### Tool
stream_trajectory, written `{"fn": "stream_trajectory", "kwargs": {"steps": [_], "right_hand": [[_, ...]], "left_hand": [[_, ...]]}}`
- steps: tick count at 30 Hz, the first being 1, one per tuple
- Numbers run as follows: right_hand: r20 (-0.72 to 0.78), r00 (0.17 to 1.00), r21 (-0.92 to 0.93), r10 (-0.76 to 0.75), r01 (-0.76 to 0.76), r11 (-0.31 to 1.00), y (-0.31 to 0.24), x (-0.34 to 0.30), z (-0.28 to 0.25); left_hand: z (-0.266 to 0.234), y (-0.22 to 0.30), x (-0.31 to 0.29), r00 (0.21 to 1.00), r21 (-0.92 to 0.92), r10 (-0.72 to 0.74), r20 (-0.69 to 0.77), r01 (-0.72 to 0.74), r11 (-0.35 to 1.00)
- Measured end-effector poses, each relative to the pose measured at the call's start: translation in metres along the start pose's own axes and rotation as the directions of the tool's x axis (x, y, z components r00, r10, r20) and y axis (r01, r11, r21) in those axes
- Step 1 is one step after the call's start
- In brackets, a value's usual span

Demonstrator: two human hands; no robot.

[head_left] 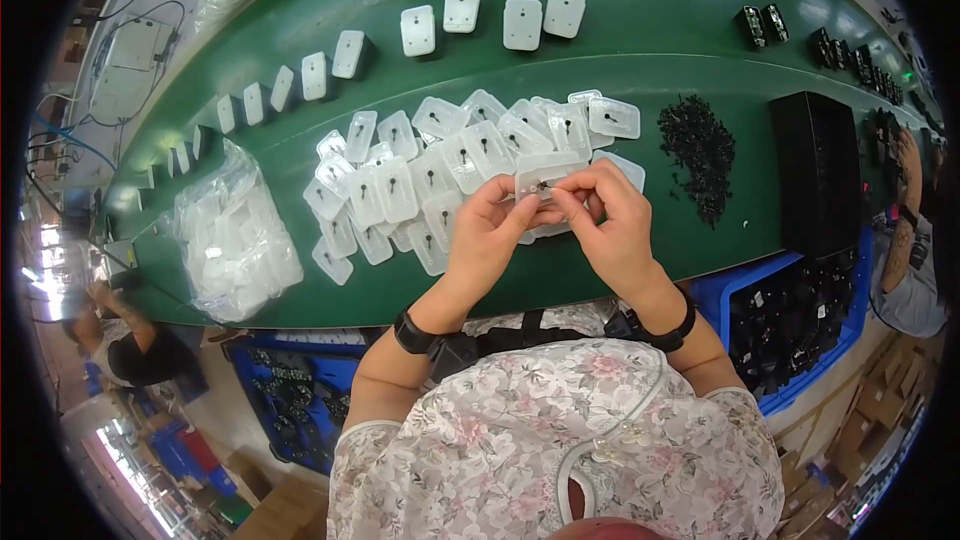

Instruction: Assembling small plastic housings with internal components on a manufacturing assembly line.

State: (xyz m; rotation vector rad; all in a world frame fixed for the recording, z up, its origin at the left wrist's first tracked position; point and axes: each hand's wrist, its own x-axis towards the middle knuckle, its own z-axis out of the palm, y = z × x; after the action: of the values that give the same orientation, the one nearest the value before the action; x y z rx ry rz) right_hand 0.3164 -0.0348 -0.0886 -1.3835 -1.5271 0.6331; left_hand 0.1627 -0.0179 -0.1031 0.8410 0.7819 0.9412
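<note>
Fingers of the left hand (487, 230) and right hand (610, 225) pinch one clear plastic cover (543, 176) (with a small dark part at its centre) above the heap of covers (420, 180) on the green belt (640, 80).

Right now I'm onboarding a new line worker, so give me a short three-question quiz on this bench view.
1. True or false: both hands hold one clear plastic cover together.
2. The pile of small black parts lies on which side of the hands? A) the person's left B) the person's right
3. What colour is the work surface?

Key: 1 true, the left hand and right hand pinch it between their fingers. 2 B. 3 green.
</note>
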Motion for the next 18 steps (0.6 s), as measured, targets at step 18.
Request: {"fn": "stream_trajectory", "kwargs": {"steps": [18], "right_hand": [[0.39,0.859,0.493,0.332,-0.499,0.712,0.008,0.001,0.015]], "left_hand": [[-0.016,-0.002,-0.006,0.902,0.494,0.421,0.097,-0.411,0.766]]}}
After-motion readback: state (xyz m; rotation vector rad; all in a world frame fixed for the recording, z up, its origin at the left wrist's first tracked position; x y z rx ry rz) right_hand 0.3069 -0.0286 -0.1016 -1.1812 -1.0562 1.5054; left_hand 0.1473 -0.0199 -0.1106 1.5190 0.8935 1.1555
